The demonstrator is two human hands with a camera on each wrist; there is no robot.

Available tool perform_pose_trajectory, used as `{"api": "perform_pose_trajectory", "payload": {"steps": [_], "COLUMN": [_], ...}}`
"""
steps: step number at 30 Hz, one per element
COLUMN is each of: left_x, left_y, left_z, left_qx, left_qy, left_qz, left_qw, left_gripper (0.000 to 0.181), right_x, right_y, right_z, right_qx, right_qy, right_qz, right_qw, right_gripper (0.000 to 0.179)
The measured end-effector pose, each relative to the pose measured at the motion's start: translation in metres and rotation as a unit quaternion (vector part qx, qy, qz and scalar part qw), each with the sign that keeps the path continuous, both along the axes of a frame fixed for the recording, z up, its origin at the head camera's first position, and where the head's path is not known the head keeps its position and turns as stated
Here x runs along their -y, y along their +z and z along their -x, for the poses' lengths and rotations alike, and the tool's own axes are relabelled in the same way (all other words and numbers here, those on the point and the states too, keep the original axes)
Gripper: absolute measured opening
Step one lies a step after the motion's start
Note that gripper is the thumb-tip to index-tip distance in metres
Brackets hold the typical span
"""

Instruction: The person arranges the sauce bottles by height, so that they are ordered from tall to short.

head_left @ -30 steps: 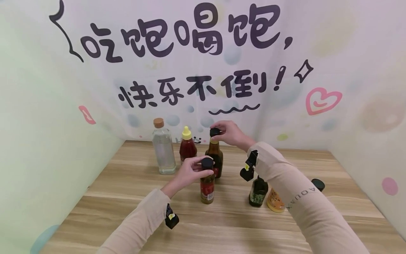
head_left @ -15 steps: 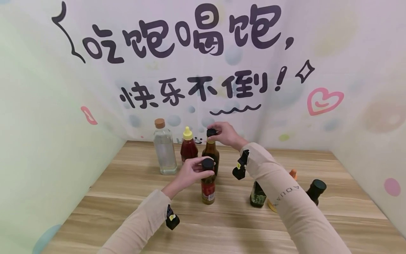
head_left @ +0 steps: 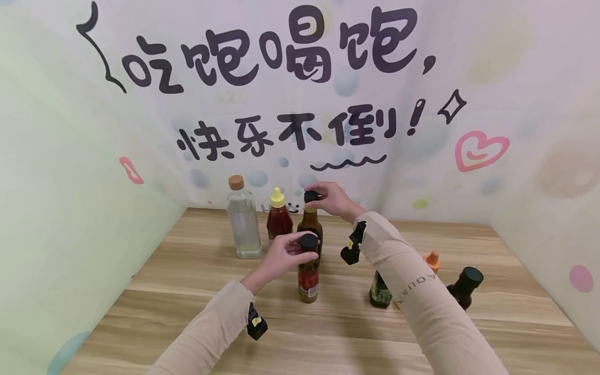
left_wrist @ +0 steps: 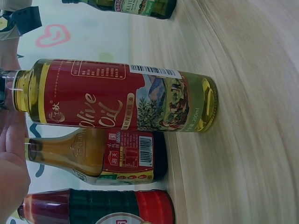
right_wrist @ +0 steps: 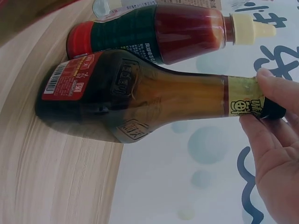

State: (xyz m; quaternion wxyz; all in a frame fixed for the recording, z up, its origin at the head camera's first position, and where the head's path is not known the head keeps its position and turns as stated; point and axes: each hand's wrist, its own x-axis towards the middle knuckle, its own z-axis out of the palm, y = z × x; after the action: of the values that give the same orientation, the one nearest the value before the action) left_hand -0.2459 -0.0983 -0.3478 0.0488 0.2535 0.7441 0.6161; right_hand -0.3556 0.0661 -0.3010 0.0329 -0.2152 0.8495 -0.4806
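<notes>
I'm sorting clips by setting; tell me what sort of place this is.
Probably a staged tabletop booth: a printed backdrop hangs close behind a table set with bottles.

Back row: brown-capped clear glass bottle, yellow-capped red sauce bottle
Right side: green-labelled bottle, orange-capped bottle, black-capped dark bottle
Wall: white backdrop, black Chinese lettering, pink heart

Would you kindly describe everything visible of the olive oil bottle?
The olive oil bottle looks like clear, yellowish glass, with a black cap and a red label showing a barcode and a landscape picture. It stands upright on the table, in front of the darker bottle; the left hand grips its top.
</notes>
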Motion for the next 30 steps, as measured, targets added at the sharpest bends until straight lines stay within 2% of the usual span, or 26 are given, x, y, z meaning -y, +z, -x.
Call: {"api": "perform_pose_trajectory", "payload": {"steps": [10,22,30], "left_x": [0.0,-0.002,-0.003], "left_y": [0.0,-0.002,-0.003], "left_z": [0.0,0.0,0.002], "left_qx": [-0.011,-0.005,-0.007], "left_qy": [0.009,0.005,0.0], "left_qz": [-0.006,0.002,-0.006], "left_qw": [0.9999,1.0,1.0], "left_gripper": [0.042,0.042,0.042], "right_x": [0.004,0.003,-0.002], "right_y": [0.001,-0.001,0.016], "right_z": [0.005,0.003,-0.003], "right_qx": [0.023,0.031,0.003], "right_qy": [0.036,0.032,0.023], "right_qz": [0.011,0.009,-0.039], "right_qw": [0.999,0.999,0.999], "right_gripper": [0.04,0.041,0.043]}}
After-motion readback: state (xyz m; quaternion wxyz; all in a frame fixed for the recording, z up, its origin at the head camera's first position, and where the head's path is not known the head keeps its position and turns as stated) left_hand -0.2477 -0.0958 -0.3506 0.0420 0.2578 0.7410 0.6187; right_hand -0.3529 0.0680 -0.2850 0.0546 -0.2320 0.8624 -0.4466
